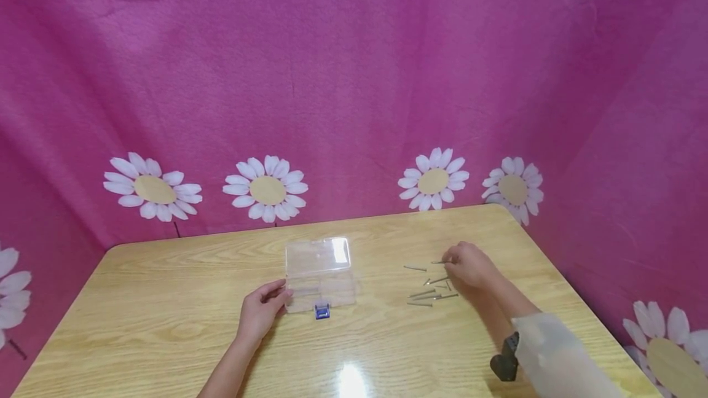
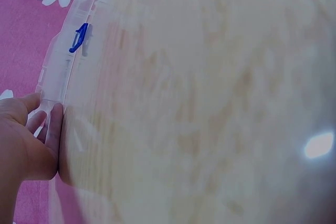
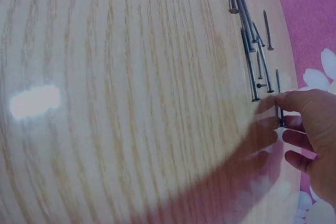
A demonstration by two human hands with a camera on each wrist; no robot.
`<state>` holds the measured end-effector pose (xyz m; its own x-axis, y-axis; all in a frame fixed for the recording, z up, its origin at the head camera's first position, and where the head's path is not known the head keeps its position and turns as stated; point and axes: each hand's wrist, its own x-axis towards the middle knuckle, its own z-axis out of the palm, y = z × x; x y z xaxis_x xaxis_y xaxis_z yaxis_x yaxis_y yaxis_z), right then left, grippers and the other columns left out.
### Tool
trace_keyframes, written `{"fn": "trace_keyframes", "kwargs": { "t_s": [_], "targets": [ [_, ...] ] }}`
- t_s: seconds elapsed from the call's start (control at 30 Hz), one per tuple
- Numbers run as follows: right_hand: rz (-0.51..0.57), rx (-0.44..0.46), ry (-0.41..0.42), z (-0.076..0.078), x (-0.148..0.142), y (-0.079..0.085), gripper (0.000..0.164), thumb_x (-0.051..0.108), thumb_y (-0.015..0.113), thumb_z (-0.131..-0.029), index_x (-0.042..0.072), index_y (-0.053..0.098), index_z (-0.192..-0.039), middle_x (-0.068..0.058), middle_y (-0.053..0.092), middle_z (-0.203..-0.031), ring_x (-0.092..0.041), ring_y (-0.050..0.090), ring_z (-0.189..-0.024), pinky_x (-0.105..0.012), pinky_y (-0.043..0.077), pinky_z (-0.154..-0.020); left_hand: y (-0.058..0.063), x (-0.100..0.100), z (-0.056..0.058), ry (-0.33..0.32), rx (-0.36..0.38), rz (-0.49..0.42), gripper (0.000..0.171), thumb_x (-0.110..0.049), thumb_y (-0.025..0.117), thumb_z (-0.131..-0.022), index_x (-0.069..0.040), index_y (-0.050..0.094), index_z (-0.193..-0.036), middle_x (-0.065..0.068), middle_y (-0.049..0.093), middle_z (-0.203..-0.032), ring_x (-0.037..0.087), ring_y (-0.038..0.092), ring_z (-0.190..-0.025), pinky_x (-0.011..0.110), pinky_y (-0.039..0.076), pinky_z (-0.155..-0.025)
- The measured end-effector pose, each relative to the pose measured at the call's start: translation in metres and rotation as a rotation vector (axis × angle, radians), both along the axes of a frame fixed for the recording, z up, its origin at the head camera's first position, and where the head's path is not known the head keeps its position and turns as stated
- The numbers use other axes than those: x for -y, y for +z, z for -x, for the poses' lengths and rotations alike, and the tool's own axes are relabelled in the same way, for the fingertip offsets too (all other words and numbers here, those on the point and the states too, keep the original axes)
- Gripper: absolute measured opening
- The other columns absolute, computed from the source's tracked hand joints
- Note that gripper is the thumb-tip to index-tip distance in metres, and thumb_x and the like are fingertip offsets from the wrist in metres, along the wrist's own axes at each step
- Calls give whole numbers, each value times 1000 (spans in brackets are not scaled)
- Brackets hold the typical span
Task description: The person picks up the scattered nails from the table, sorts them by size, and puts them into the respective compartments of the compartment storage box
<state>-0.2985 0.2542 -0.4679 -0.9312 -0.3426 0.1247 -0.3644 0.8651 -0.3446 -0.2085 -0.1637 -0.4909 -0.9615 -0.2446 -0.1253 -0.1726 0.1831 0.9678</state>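
"What does the left hand (image 1: 261, 313) hold?"
"The left end of a clear, rectangular plastic box (image 1: 338, 300) with a blue latch (image 1: 322, 312), lid open, on the pale wood-grain table (image 1: 166, 318)."
"And further right?"
"Grey metal nails (image 1: 423, 293) lie loosely grouped on the table. Beside them, the right hand (image 1: 470, 268) pinches one slender grey nail (image 1: 438, 262) between thumb and fingers."

glossy wood-grain table (image 1: 182, 300), clear plastic box (image 1: 319, 275), metal nails (image 3: 249, 64)
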Motion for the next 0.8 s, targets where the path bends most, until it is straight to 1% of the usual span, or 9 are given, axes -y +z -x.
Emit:
{"fn": "trace_keyframes", "kwargs": {
  "t_s": [0.2,0.33,0.43,0.57,0.8],
  "targets": [
    [-3,-2,-25,0,-1,-2,15,13,59,-77,5,68,-87,-6,59,-81,-19,52,-77,-38,46,-73,0,0,0,-1,-7,0,37,-16,66,-78,-3,59,-112,12,62,-99,6,58,-73,17,51,-61],
    [-4,3,-26,-1,-1,-1,14,12,59,-78,5,68,-86,-6,59,-80,-19,52,-76,-37,46,-72,0,0,0,1,-10,-4,37,-16,66,-78,-3,59,-112,12,62,-99,6,58,-73,17,51,-61],
    [-8,-2,-33,-1,-1,-2,13,12,58,-79,5,68,-84,-5,60,-80,-19,52,-77,-37,46,-73,0,0,0,1,-7,2,37,-17,66,-78,-3,59,-112,12,62,-99,6,58,-73,17,51,-62],
    [-9,9,-53,-1,1,-2,12,12,58,-79,6,68,-82,-5,60,-80,-19,53,-78,-38,46,-75,0,0,1,5,-3,8,38,-18,67,-78,-4,59,-112,11,62,-100,6,58,-73,17,51,-61],
    [-16,43,-92,1,4,-2,13,14,57,-80,7,68,-84,-5,60,-83,-20,54,-81,-40,47,-78,-1,0,0,8,-1,9,37,-18,67,-78,-4,60,-112,11,62,-99,5,57,-72,16,51,-61]
  ]
}}
